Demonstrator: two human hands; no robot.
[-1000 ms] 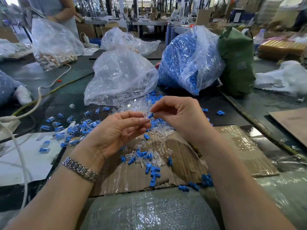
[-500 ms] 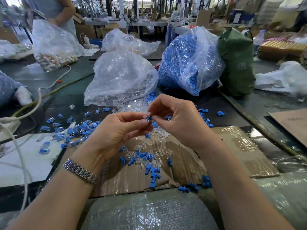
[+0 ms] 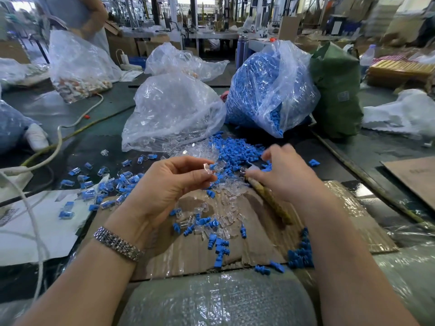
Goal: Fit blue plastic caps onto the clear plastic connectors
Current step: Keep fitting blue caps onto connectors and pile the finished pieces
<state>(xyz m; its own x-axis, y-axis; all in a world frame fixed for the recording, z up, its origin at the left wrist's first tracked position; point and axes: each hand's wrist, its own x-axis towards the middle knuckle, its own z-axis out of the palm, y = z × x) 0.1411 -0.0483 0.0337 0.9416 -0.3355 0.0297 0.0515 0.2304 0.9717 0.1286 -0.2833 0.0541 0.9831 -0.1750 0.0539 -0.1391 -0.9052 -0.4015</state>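
My left hand (image 3: 164, 189) pinches a clear plastic connector (image 3: 207, 168) between thumb and fingertips, with a bit of blue showing at its far end. My right hand (image 3: 289, 177) is blurred and hovers palm down over the loose pile of blue caps (image 3: 237, 149), fingers bent toward it; whether it holds a cap is hidden by the blur. Loose clear connectors (image 3: 227, 194) lie on the cardboard (image 3: 247, 245) between my hands. Several capped pieces (image 3: 106, 187) are scattered to the left.
A clear bag of connectors (image 3: 171, 111) and a bag full of blue caps (image 3: 266, 90) stand behind the piles. A green bag (image 3: 336, 90) is at the right, a white cable (image 3: 35, 161) at the left, and a bubble-wrap roll (image 3: 211, 300) lies nearest me.
My hands have come apart. The right hand swung right to the blue cap pile, while the left hand stayed put with the connector.
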